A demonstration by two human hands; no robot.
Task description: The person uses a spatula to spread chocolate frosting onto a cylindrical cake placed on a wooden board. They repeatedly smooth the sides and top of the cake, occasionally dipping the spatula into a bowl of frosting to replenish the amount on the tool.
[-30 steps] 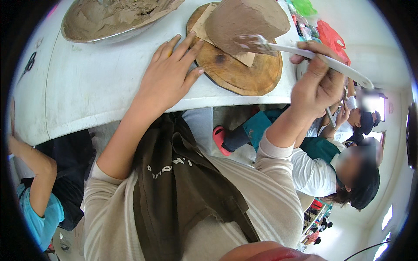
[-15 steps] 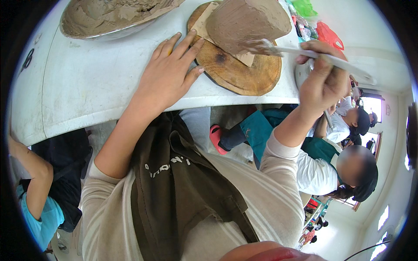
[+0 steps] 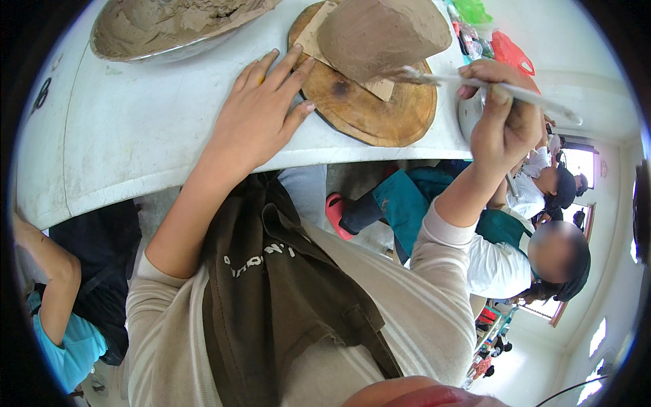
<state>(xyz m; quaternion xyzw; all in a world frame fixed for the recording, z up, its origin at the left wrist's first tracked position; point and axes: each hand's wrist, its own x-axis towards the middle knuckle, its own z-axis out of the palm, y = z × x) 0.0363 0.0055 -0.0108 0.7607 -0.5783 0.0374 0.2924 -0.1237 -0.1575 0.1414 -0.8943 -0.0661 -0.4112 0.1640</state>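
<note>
A rounded mass of brown clay [image 3: 383, 34] stands on a thin tan square sheet [image 3: 382, 89], which lies on a round wooden board [image 3: 373, 119]. My right hand [image 3: 505, 119] is closed around the pale handle of a brush [image 3: 468, 83]. Its clay-smeared bristles touch the lower right side of the clay. My left hand [image 3: 254, 112] lies flat with fingers spread, the fingertips at the left edge of the board and sheet.
On the white table [image 3: 135, 136], a bowl of wet clay [image 3: 173, 27] stands at the far left, with dark scissors [image 3: 42, 93] at the left edge. Red [image 3: 510, 54] and green plastic bags [image 3: 472, 10] are at far right. A co-worker [image 3: 502, 264] sits to my right.
The brush has shifted slightly along the clay's lower side, its handle turning a little in my right hand. My left hand keeps its place on the board's edge.
</note>
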